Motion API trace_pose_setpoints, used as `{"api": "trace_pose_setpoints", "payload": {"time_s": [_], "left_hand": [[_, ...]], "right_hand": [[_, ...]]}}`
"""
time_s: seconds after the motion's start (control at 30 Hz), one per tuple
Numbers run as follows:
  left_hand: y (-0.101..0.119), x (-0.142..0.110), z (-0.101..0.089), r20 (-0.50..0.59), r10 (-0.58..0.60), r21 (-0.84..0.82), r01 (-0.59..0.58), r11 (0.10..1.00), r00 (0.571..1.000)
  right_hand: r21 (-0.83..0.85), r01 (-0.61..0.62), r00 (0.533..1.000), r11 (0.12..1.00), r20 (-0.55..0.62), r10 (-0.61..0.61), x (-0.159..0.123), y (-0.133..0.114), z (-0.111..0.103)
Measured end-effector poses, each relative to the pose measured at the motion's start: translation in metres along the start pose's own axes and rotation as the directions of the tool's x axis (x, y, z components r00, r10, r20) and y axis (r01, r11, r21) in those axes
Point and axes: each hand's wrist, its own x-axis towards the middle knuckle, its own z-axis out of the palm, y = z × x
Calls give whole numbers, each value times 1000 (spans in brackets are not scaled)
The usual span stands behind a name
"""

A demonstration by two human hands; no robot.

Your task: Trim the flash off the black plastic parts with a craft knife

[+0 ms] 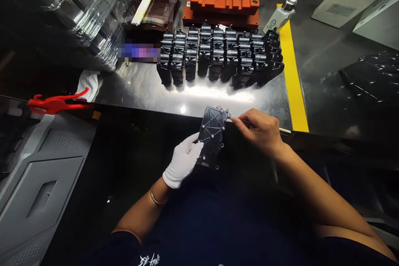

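My left hand (pixel 183 162), in a white glove, grips a flat black plastic part (pixel 212 137) by its lower left edge. The part is tilted up in front of the bench edge. Its face shows crossed ribs, small round bosses and ring-shaped lugs along the right side. My bare right hand (pixel 262 129) is closed in a pinch on a thin pale stick (pixel 285 131), whose back end sticks out behind the hand. The fingertips and the stick's front end are at the part's upper right corner, by a lug. Whether the tip touches it I cannot tell.
Rows of black plastic parts (pixel 218 54) stand on the metal bench (pixel 140 91). Behind them are an orange fixture (pixel 224 2) and a white pump bottle (pixel 277 16). Wrapped trays (pixel 93 16) are stacked left, above a red air gun (pixel 57 104) and grey bin (pixel 40 191). Yellow tape (pixel 294 83) runs right.
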Motion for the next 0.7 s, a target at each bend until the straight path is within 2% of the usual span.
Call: {"api": "trace_pose_setpoints", "payload": {"time_s": [0.13,0.27,0.37,0.47,0.7], "left_hand": [[-1,2,0,9,2,-1,-2,1000,1000],[0,2,2,-8,10,-5,-10,1000,1000],[1,2,3,-20,19,-5,-19,1000,1000],[-1,2,3,-23,19,4,-18,1000,1000],[-5,3,4,-17,23,-37,-24,999,1000]], "right_hand": [[72,74,995,995,59,-79,-7,-5,-7],[0,93,988,996,123,-92,-8,-2,-6],[-58,109,989,992,107,-103,-7,-2,-5],[-37,131,988,991,88,-127,-7,-3,-4],[14,56,997,998,53,-57,-13,-7,-2]]}}
